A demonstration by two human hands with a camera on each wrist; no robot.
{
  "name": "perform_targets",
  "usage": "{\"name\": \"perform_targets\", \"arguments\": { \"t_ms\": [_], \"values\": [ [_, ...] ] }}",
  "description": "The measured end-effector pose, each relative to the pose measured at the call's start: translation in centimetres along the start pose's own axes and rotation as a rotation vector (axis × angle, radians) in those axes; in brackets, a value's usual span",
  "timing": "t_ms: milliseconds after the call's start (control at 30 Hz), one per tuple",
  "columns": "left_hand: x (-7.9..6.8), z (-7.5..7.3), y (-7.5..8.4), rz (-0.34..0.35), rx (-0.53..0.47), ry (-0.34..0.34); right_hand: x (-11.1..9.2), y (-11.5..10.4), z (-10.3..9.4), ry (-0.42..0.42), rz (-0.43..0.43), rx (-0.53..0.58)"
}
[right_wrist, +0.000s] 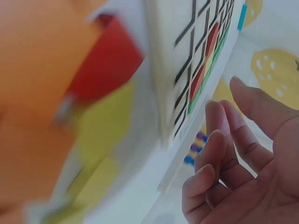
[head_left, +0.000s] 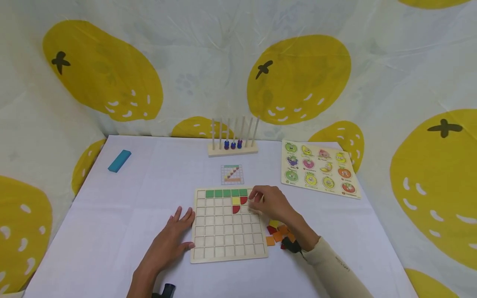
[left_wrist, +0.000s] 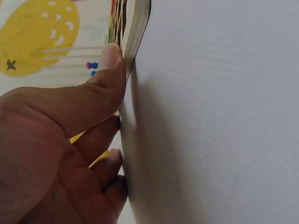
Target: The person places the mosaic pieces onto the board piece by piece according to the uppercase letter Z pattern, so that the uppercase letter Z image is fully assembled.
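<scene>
Both forearms enter from the bottom of the head view, over a white table [head_left: 112, 215] that fills most of the scene. Behind it hangs a pale curtain [head_left: 208, 62] printed with big yellow fruits.

Next in size is the grid board [head_left: 227, 242], a pale wooden square lying flat on the table between the hands. Its top row holds green tiles [head_left: 226, 193]; just below them sit a yellow tile [head_left: 236, 200] and two red quarter-round tiles [head_left: 236, 209].

To the right and farther back lies a fruit puzzle [head_left: 319, 174], flat, well apart from the board. At the back stands a peg rack [head_left: 232, 150] with a few blue and purple beads low on its rods.

Left hand [head_left: 175, 236] lies flat on the table, fingers straight and slightly spread, with the thumb touching the board's left edge; the left wrist view shows the thumb [left_wrist: 110, 60] pressed against that edge. Right hand [head_left: 270, 205] hovers at the board's upper right corner, its fingers loosely curled; the right wrist view shows nothing between them.

A loose pile [head_left: 279, 236] of orange, yellow and red tiles lies just right of the board, under the right wrist. A small pattern card [head_left: 232, 174] lies between board and rack. A blue block [head_left: 119, 160] lies far left.
</scene>
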State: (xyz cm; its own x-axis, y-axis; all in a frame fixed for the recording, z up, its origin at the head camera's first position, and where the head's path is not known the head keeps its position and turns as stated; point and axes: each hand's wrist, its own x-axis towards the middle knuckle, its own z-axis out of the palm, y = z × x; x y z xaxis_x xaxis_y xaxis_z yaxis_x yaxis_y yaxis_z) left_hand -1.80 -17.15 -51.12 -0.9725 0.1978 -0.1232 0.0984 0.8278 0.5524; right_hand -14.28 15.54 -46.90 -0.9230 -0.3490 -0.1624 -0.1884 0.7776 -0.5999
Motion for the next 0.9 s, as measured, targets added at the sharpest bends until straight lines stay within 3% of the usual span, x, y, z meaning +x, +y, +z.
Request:
{"name": "perform_targets", "arguments": {
  "t_ms": [533,900],
  "values": [
    [0.0,0.0,0.0,-0.014,0.017,-0.014,-3.3,5.8,-3.1,-0.033,0.114,-0.019],
    [0.0,0.0,0.0,-0.016,0.012,-0.013,-3.7,7.1,-2.7,-0.073,0.153,-0.022]
  ]
}}
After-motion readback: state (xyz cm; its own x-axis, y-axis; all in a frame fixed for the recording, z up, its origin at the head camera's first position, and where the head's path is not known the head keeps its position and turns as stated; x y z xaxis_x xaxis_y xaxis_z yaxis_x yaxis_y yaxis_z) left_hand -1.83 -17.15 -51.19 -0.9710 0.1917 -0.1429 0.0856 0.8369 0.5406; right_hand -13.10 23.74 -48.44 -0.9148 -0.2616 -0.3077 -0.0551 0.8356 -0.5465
